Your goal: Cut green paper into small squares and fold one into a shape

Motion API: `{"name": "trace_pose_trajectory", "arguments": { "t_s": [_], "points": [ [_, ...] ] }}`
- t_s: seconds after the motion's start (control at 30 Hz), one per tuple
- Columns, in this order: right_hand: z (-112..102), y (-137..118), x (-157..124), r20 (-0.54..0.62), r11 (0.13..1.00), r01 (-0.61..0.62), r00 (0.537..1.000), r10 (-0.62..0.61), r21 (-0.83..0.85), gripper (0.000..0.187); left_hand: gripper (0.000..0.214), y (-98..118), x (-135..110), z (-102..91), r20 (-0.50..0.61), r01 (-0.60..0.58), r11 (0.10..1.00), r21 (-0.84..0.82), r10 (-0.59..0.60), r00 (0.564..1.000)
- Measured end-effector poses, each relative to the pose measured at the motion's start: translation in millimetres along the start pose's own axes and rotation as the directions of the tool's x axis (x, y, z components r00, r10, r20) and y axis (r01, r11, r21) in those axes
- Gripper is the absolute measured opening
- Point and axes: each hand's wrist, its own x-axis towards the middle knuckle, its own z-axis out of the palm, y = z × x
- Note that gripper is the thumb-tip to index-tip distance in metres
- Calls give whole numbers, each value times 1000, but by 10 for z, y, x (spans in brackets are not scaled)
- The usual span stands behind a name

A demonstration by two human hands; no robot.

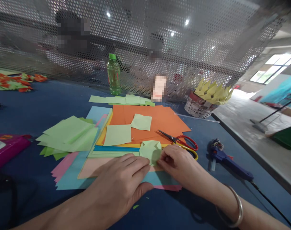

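Observation:
A small folded light-green paper piece (150,150) lies on a stack of coloured paper sheets (92,166). My left hand (122,182) rests palm down, fingers pressed flat on the left edge of the folded piece. My right hand (177,163) pinches its right edge with curled fingers; a silver bangle (238,207) is on that wrist. Two loose light-green squares (118,134) (141,122) lie on the orange sheets (159,118) just beyond.
Red-handled scissors (181,140) lie right of the fold, a blue glue gun (225,158) further right. A pile of green squares (68,134) sits left, a pink box (6,148) at far left. A green bottle (113,75), a basket with yellow paper (205,99) and a mesh screen (207,38) stand behind.

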Motion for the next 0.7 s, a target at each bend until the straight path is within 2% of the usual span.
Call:
{"name": "trace_pose_trajectory", "arguments": {
  "t_s": [0.17,0.5,0.7],
  "points": [
    [-7,3,5,-1,1000,2,1000,-2,7,15,33,11,7,8,27,0,1000,-4,0,1000],
    [22,51,-1,2,1000,7,1000,-8,27,14,41,12,39,-21,195,59,998,-26,-53,979],
    [15,45,14,5,999,5,1000,-5,37,15,41,-3,19,15,214,73,997,-28,-65,975]
  ]
}}
